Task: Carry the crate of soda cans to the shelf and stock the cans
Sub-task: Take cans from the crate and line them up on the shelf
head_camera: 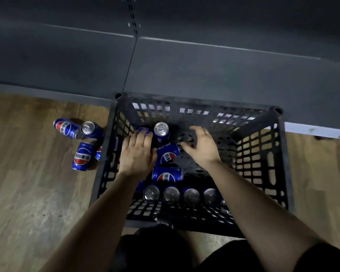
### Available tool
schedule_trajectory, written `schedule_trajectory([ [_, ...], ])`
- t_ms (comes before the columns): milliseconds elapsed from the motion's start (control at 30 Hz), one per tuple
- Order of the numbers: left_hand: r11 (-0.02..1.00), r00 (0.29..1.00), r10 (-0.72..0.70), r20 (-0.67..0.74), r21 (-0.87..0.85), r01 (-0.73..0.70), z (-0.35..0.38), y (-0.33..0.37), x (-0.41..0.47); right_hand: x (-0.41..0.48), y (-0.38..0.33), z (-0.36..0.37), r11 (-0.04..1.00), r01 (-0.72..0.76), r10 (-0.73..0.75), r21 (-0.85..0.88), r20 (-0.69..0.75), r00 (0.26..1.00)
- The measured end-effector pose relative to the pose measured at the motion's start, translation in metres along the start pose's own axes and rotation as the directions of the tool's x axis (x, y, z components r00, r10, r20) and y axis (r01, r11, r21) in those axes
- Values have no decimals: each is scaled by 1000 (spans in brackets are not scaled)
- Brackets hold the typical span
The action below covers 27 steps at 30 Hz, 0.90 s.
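A black plastic crate [283,158] stands on the wooden floor against a dark grey shelf [204,71]. Inside it are several blue soda cans: one upright [161,130], two lying on their sides [167,155] [166,175], and a row of upright ones [191,196] along the near wall. My left hand [136,154] reaches into the crate and its fingers curl over a blue can [142,130] at the far left. My right hand [201,146] hovers above the crate floor with its fingers spread, holding nothing.
Several blue cans lie or stand on the floor left of the crate [82,156] [64,127] [88,128]. The shelf's lower boards stretch across the top of the view. My dark shorts show at the bottom edge.
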<state>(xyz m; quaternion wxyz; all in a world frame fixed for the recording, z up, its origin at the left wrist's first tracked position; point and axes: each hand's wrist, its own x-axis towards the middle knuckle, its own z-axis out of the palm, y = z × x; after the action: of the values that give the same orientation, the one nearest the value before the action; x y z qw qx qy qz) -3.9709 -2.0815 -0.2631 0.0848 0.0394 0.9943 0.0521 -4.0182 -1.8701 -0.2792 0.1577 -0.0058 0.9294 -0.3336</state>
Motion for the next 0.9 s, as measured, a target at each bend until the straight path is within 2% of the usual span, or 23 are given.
schedule_trajectory([
  [267, 998, 999, 51, 13, 30, -52, 56, -8, 6, 24, 19, 53, 998, 25, -25, 53, 0, 1000],
  [533, 1000, 1000, 10, -5, 4, -10, 73, -11, 9, 44, 15, 84, 997, 40, -41, 58, 14, 999],
  [667, 998, 998, -37, -43, -49, 34, 79, -8, 6, 55, 10, 97, 991, 21, -22, 129, 9, 1000],
  [900, 1000, 1000, 7, -13, -29, -8, 84, -3, 11, 66, 6, 114, 969, -32, 33, 246, -1, 999],
])
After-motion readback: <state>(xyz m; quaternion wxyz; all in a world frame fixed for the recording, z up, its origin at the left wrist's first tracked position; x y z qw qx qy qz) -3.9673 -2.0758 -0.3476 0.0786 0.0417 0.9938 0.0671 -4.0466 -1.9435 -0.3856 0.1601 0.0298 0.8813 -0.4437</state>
